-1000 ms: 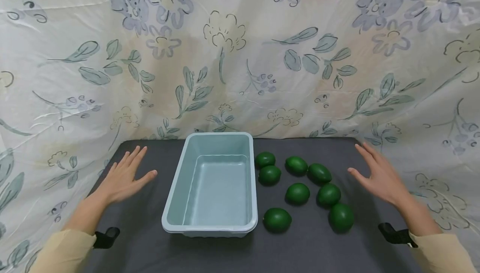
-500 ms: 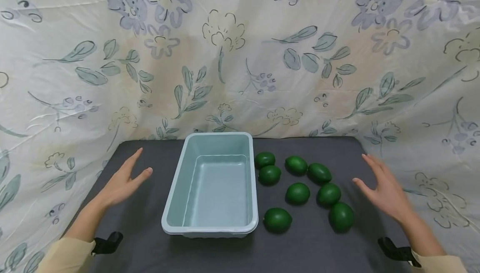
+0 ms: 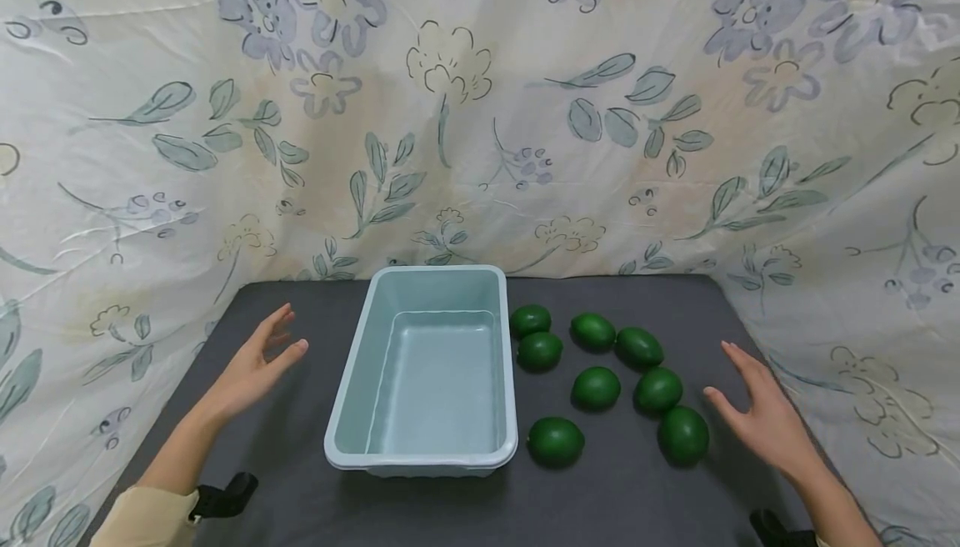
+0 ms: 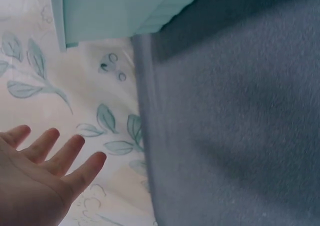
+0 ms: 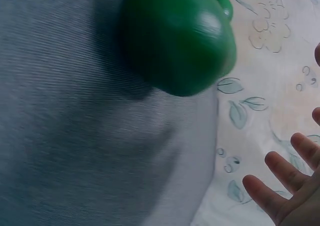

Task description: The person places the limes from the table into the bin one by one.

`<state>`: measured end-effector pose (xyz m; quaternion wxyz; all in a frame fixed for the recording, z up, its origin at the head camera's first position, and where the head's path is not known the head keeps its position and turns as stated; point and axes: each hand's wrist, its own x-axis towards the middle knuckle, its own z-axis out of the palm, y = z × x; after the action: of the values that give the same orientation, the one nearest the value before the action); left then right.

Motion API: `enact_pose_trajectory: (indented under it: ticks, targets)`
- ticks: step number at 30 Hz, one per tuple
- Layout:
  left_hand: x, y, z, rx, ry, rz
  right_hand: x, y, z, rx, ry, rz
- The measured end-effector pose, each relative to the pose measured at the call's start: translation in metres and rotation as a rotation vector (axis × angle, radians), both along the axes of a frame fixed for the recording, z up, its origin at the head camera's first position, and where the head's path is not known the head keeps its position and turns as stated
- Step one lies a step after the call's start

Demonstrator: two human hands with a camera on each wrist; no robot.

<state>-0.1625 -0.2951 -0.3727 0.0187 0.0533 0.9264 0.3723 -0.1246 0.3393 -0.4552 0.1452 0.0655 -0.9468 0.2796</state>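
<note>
The left hand (image 3: 247, 376) and the right hand (image 3: 768, 418) are left bare. On the left, a plain, pale yellow sleeve (image 3: 146, 520) is worn, and a black wrist piece (image 3: 227, 497) with a rounded end is fastened beside it. A similar second piece (image 3: 778, 532), cut off by the head view's lower edge, is worn on the right.

L hand (image 4: 30, 191) is showing at lower L, partly cut off, w/ four fingers (image 4: 86, 173) spreading & pointing up & R. Behind it, a pale leaf-print cloth (image 4: 75, 96) is filling most of the L side. Dk grey worktop (image 4: 240, 126) is taking up the R side, its edge running approx. top to bottom next to the cloth. Pale green tub (image 4: 110, 11), only partly in view, is sitting up top, well apart from the fingers, a dk shadow (image 4: 215, 26) lying beside it.
</note>
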Motion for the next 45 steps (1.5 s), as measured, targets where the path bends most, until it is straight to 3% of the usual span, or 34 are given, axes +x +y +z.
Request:
enact_pose_trajectory:
  ticks: [8, 12, 21, 28, 39, 45]
  targets:
    - [0.005, 0.011, -0.009, 0.029, -0.022, 0.007, 0.016, -0.01, -0.017, -0.011, -0.075, -0.017]
    - [0.007, 0.017, -0.013, 0.067, -0.051, -0.018, 0.022, -0.014, -0.025, -0.011, -0.103, -0.023]
    - [0.008, 0.031, -0.017, 0.206, -0.133, -0.071, 0.027, -0.021, -0.039, -0.004, -0.146, -0.026]
    - [0.006, 0.037, -0.021, 0.244, -0.181, -0.081, 0.031, -0.029, -0.042, -0.015, -0.142, -0.019]
    - [0.005, 0.044, -0.017, 0.293, -0.202, -0.031, 0.032, -0.038, -0.046, -0.016, -0.107, -0.052]
    - [0.005, 0.047, -0.018, 0.315, -0.202, -0.014, 0.032, -0.039, -0.046, -0.006, -0.182, -0.084]
